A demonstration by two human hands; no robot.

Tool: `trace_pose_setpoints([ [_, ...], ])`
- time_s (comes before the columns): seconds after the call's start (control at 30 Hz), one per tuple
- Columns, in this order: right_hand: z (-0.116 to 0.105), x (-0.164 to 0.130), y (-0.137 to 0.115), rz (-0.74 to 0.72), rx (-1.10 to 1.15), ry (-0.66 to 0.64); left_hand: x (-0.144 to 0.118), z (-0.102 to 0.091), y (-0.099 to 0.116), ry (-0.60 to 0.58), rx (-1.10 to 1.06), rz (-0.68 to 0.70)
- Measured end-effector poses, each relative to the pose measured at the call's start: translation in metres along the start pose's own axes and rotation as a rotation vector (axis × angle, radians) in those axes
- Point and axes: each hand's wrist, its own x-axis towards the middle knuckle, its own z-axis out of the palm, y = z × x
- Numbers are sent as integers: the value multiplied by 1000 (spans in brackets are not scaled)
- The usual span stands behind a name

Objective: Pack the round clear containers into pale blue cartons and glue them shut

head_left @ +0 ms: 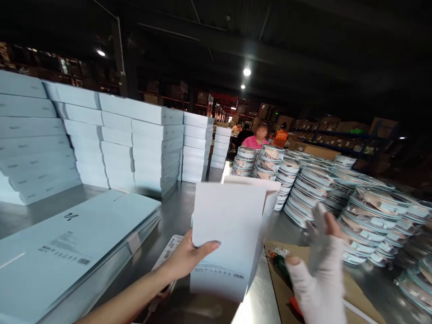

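My left hand (194,256) grips a pale blue cardboard box (226,229) by its left side, the thumb lying across the front panel. The box stands on end with flaps raised at its top, and small print and a barcode run near its lower edge. To the right, my right hand (319,270), in a white glove with bare fingertips, is raised in the air, fingers and thumb apart, holding nothing. It hovers over a brown cardboard sheet (364,292). A dark green thing with a red part lies partly hidden behind that hand.
Flat pale blue box blanks (101,238) lie stacked at the left. Behind them stand walls of closed boxes (145,130). Stacks of round, clear-topped packs (310,193) fill the right. A person in pink (254,142) and others are farther back.
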Motion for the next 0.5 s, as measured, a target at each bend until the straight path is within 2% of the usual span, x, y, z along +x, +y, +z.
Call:
trace_pose_setpoints([
  [0.07,10,-18,9,97,73,-152,-4,7,-14,-4,-56,34],
  [0.13,23,-33,16,94,89,-191,-9,15,-21,8,-105,87],
  [0.2,34,-44,20,83,130,-160,-13,21,-18,65,-193,165],
  [0.27,40,-51,19,154,241,-148,-15,24,-9,136,-279,189],
  [0.33,44,-56,14,271,334,-151,-17,25,1,210,-299,135],
  [0.4,49,-59,7,392,335,-119,-18,25,6,270,-267,76],
  [0.5,58,-62,-5,471,335,29,-22,20,7,306,-305,80],
])
